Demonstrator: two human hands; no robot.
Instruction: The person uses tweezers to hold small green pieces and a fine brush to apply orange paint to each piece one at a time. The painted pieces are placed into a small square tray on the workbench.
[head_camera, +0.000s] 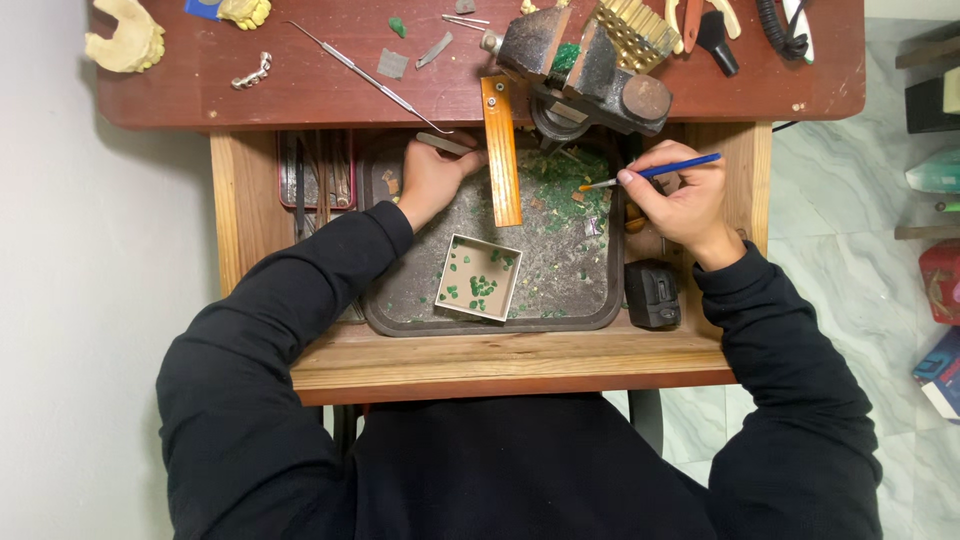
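My left hand (432, 176) is closed on a small flat grey metal piece (444, 144) at the far left of a dark tray (400, 300). My right hand (678, 200) pinches a thin blue-handled brush (655, 171), its tip pointing left over green shavings (560, 180) scattered on the tray. An orange wooden peg (501, 150) juts from the desk edge between my hands. A small square white box (479, 277) holding several green bits rests on the tray, nearer me.
A metal vise (585, 70) with a green lump stands on the red-brown desk (300, 90), with a long probe (365, 70), a wire brush (632, 30), plaster dental casts (127, 38) and pliers. A black block (652, 293) sits right of the tray; files (315, 170) lie left.
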